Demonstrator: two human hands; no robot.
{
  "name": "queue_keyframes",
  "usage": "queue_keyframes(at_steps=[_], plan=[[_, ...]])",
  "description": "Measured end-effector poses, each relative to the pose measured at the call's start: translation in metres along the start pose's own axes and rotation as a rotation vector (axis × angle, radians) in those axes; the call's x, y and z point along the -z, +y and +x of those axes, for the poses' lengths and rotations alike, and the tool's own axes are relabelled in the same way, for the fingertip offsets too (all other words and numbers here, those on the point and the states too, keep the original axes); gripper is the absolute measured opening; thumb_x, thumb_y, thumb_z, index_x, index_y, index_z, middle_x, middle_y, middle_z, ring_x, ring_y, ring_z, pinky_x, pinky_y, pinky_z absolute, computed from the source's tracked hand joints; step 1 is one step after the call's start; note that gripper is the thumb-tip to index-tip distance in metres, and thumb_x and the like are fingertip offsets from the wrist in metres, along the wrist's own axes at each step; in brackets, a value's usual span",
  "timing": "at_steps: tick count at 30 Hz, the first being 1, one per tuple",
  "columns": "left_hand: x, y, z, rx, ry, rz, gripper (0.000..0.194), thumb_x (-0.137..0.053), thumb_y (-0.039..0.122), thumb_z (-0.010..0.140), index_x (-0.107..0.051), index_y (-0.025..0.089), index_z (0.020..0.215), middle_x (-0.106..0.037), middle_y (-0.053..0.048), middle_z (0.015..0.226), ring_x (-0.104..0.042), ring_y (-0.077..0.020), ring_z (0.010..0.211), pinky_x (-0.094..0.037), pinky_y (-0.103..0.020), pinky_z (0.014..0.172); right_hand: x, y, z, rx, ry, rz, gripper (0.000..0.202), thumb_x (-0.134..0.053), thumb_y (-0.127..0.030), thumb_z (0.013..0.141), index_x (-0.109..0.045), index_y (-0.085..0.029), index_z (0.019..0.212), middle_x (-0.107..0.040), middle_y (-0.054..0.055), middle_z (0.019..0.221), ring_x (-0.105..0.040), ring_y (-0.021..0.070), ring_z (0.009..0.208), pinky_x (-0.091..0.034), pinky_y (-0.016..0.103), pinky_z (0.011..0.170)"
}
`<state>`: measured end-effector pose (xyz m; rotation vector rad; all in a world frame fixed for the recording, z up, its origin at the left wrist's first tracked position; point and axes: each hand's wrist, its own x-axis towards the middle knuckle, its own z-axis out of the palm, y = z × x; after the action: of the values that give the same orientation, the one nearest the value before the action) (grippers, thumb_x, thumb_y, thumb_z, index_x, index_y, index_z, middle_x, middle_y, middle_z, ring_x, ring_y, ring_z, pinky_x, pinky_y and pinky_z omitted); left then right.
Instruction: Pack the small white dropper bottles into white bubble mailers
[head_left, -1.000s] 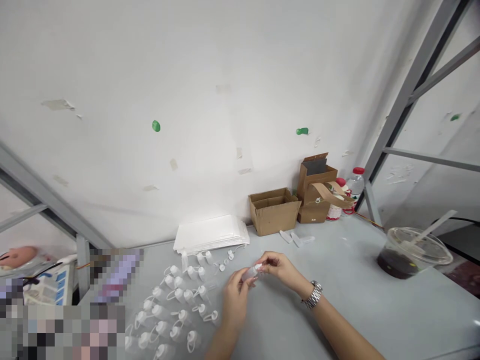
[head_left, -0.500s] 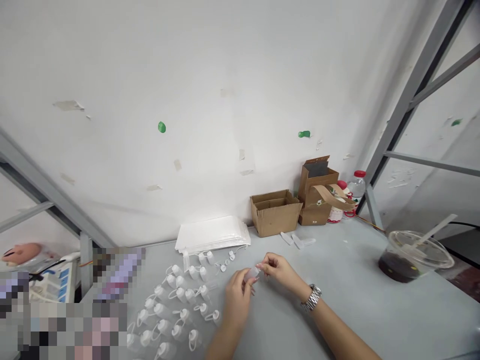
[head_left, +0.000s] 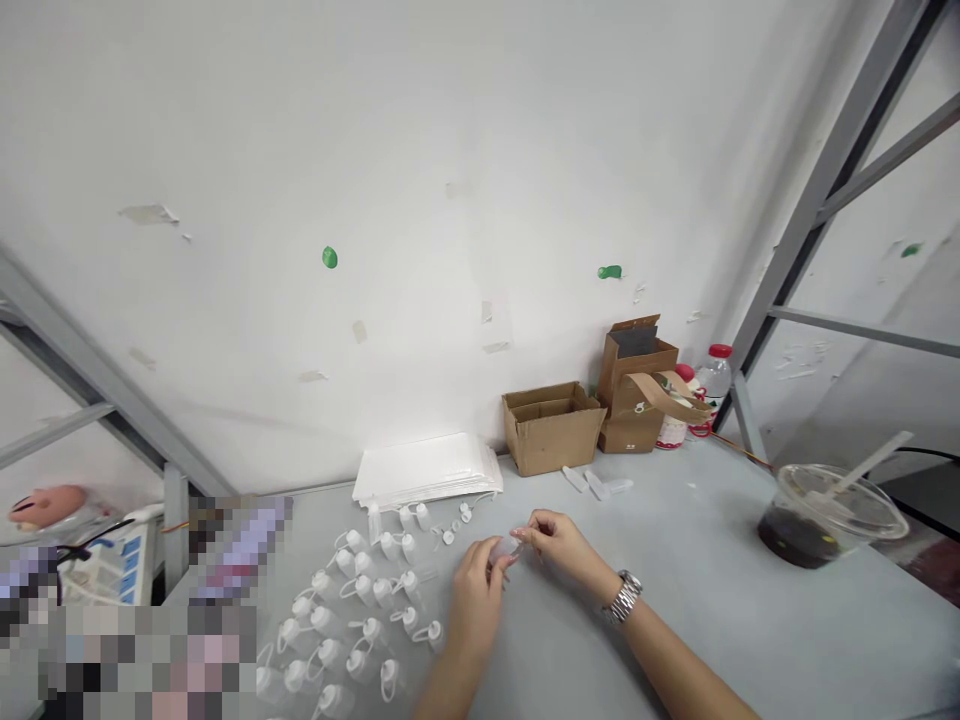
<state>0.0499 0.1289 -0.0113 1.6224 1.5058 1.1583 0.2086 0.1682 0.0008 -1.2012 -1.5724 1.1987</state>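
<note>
My left hand [head_left: 480,580] is closed around a small translucent bottle [head_left: 507,546], which lies tilted between thumb and fingers. Beside it, my right hand [head_left: 551,538] pinches at the bottle's right end; whatever its fingertips grip is too small to make out. A silver watch is on the right wrist. Several small translucent bottles with white looped caps [head_left: 363,588] stand on the grey table to the left of my left hand. A few loose white caps [head_left: 448,537] lie behind that hand.
A stack of white sheets [head_left: 427,468] lies by the wall. Behind my hands are an open cardboard box [head_left: 553,436], a brown paper bag [head_left: 630,425] and a few translucent pieces [head_left: 597,486]. A plastic bowl of dark liquid [head_left: 802,535] stands at the right.
The view has shifted slightly. Both hands keep nearly the same place, with the bottle still between them and slightly turned.
</note>
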Motion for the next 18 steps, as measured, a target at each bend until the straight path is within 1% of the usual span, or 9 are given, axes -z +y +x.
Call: queue_keyframes(at_steps=[3, 4, 6, 8, 10, 12, 15, 16, 18], plan=[[0.0, 0.002, 0.0, 0.057, -0.018, 0.002, 0.02, -0.049, 0.028, 0.077, -0.062, 0.019, 0.089, -0.067, -0.004, 0.079, -0.061, -0.0169, 0.059, -0.047, -0.03, 0.063, 0.002, -0.001, 0.001, 0.061, -0.042, 0.042, 0.032, -0.065, -0.048, 0.068, -0.061, -0.018, 0.081, -0.05, -0.004, 0.06, -0.045, 0.0115, 0.057, -0.037, 0.024, 0.056], [0.0, 0.002, 0.0, 0.073, -0.032, -0.003, 0.021, -0.049, 0.029, 0.076, -0.062, 0.018, 0.089, -0.067, -0.004, 0.077, -0.061, -0.0166, 0.057, -0.047, -0.03, 0.062, 0.002, -0.001, 0.001, 0.075, -0.059, 0.039, 0.033, -0.066, -0.047, 0.068, -0.062, -0.018, 0.083, -0.052, -0.004, 0.063, -0.046, 0.012, 0.06, -0.038, 0.024, 0.058], [0.0, 0.004, 0.0, 0.072, -0.052, 0.0, 0.021, -0.049, 0.029, 0.076, -0.062, 0.018, 0.088, -0.067, -0.004, 0.077, -0.06, -0.0164, 0.056, -0.046, -0.029, 0.06, 0.001, -0.001, 0.0, 0.071, -0.052, -0.013, 0.031, -0.063, -0.049, 0.07, -0.061, -0.018, 0.072, -0.051, -0.003, 0.062, -0.045, 0.0121, 0.06, -0.037, 0.024, 0.057], [0.0, 0.006, -0.001, 0.037, -0.049, 0.032, 0.02, -0.049, 0.027, 0.075, -0.063, 0.02, 0.087, -0.067, -0.004, 0.08, -0.06, -0.017, 0.061, -0.046, -0.029, 0.063, -0.002, 0.001, 0.0, 0.037, -0.002, -0.083, 0.038, -0.057, -0.051, 0.074, -0.055, -0.017, 0.058, -0.044, -0.004, 0.055, -0.041, 0.0112, 0.055, -0.034, 0.024, 0.054], [0.0, 0.007, -0.002, 0.014, -0.037, 0.074, 0.02, -0.049, 0.026, 0.075, -0.064, 0.022, 0.088, -0.067, -0.004, 0.081, -0.06, -0.0178, 0.066, -0.045, -0.03, 0.066, -0.005, 0.002, 0.0, 0.002, 0.032, -0.132, 0.043, -0.052, -0.052, 0.077, -0.051, -0.017, 0.052, -0.038, -0.005, 0.051, -0.038, 0.0104, 0.053, -0.031, 0.024, 0.052], [0.001, 0.007, -0.002, 0.033, -0.023, 0.092, 0.021, -0.048, 0.027, 0.076, -0.063, 0.021, 0.089, -0.067, -0.004, 0.081, -0.06, -0.018, 0.066, -0.045, -0.03, 0.067, -0.004, 0.002, 0.0, 0.015, 0.028, -0.141, 0.037, -0.055, -0.05, 0.077, -0.058, -0.016, 0.061, -0.039, -0.005, 0.054, -0.038, 0.0107, 0.054, -0.032, 0.024, 0.053], [0.003, 0.006, 0.0, 0.08, -0.02, 0.067, 0.021, -0.048, 0.029, 0.077, -0.063, 0.019, 0.089, -0.067, -0.005, 0.078, -0.06, -0.0176, 0.061, -0.045, -0.031, 0.066, 0.003, -0.001, 0.0, 0.106, -0.028, -0.126, 0.03, -0.061, -0.046, 0.074, -0.066, -0.02, 0.088, -0.043, -0.004, 0.065, -0.041, 0.0115, 0.06, -0.036, 0.024, 0.059], [0.003, 0.006, 0.0, 0.088, -0.029, 0.053, 0.021, -0.048, 0.029, 0.077, -0.063, 0.019, 0.088, -0.068, -0.005, 0.078, -0.06, -0.0174, 0.06, -0.045, -0.03, 0.065, 0.005, -0.002, 0.0, 0.127, -0.05, -0.123, 0.031, -0.061, -0.046, 0.074, -0.067, -0.022, 0.092, -0.044, -0.003, 0.068, -0.041, 0.0117, 0.06, -0.037, 0.025, 0.06], [0.003, 0.006, 0.001, 0.094, -0.055, 0.034, 0.02, -0.049, 0.029, 0.077, -0.063, 0.019, 0.087, -0.068, -0.004, 0.077, -0.061, -0.0169, 0.059, -0.045, -0.03, 0.064, 0.009, -0.004, 0.0, 0.136, -0.075, -0.122, 0.029, -0.061, -0.046, 0.074, -0.068, -0.023, 0.089, -0.045, -0.002, 0.07, -0.043, 0.0124, 0.062, -0.038, 0.025, 0.061]])
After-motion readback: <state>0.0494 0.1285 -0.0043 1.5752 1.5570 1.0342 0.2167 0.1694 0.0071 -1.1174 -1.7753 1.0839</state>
